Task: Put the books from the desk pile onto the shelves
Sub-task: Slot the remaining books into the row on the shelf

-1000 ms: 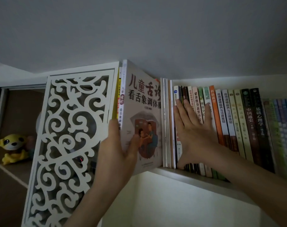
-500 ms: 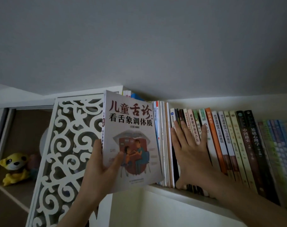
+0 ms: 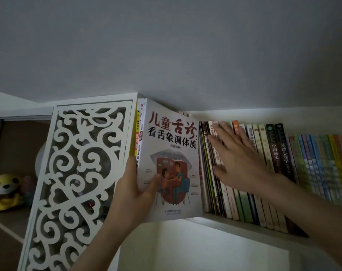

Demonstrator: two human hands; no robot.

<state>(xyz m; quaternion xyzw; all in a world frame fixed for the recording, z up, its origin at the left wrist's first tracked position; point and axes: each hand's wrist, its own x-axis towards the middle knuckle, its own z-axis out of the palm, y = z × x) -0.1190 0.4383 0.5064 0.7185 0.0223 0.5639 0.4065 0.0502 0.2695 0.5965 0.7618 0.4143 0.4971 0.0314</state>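
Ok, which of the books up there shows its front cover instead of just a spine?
The white book with the red and black title, gripped by the left hand at the row's left end. The other books, which the right hand touches, show only spines.

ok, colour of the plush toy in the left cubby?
Yellow plush toy, white muzzle, seen in the head view.

glossy paper cover on the book [image 3: 172,163] — matt white painted fretwork panel [image 3: 78,173], plush yellow toy [image 3: 5,192].
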